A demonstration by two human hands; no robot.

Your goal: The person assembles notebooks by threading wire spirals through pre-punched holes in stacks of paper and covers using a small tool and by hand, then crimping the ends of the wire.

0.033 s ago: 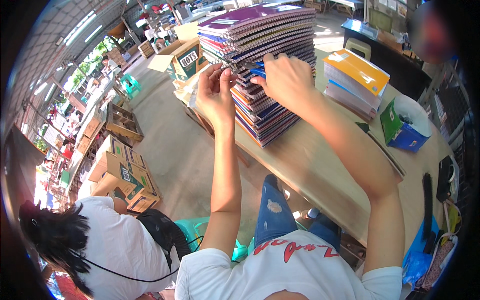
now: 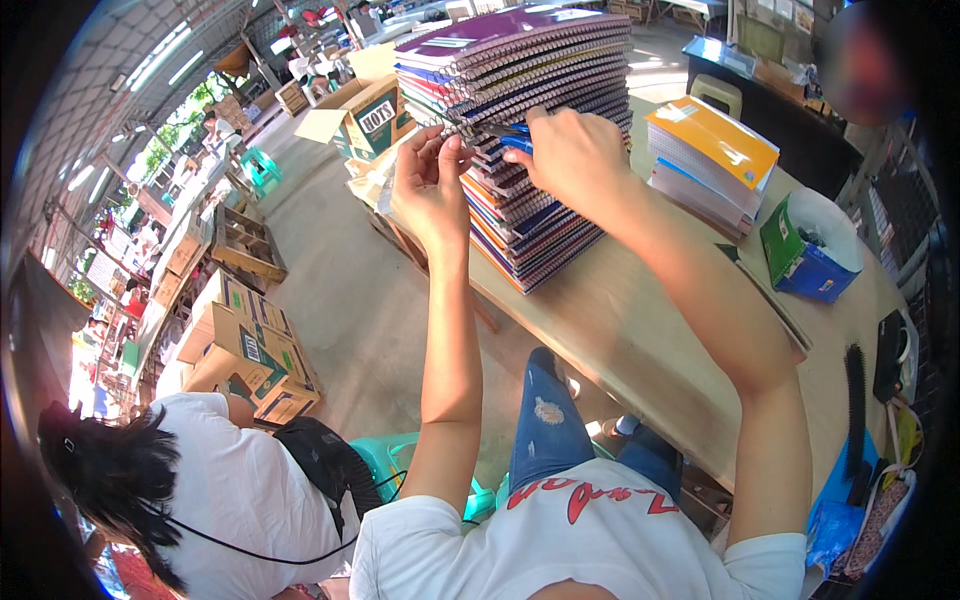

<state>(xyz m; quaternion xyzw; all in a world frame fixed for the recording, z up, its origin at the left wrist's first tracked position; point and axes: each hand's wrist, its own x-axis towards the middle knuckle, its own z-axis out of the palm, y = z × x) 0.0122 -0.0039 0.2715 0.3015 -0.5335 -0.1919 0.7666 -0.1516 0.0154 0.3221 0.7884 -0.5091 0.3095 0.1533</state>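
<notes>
A tall stack of spiral-bound notebooks (image 2: 545,120) stands on a wooden table (image 2: 640,330). My left hand (image 2: 430,185) is raised at the stack's near left corner, its fingertips pinched on the end of a notebook's wire spiral. My right hand (image 2: 575,160) sits against the stack's side, closed around a small blue-handled tool (image 2: 515,135) whose tip points at that same wire end. The two hands are almost touching.
A shorter notebook pile with an orange cover (image 2: 710,150) lies right of the tall stack, beside a green and blue box (image 2: 810,245). A black binding comb (image 2: 855,400) lies near the table's right end. A person in a white shirt (image 2: 230,490) sits lower left; cardboard boxes (image 2: 240,340) stand on the floor.
</notes>
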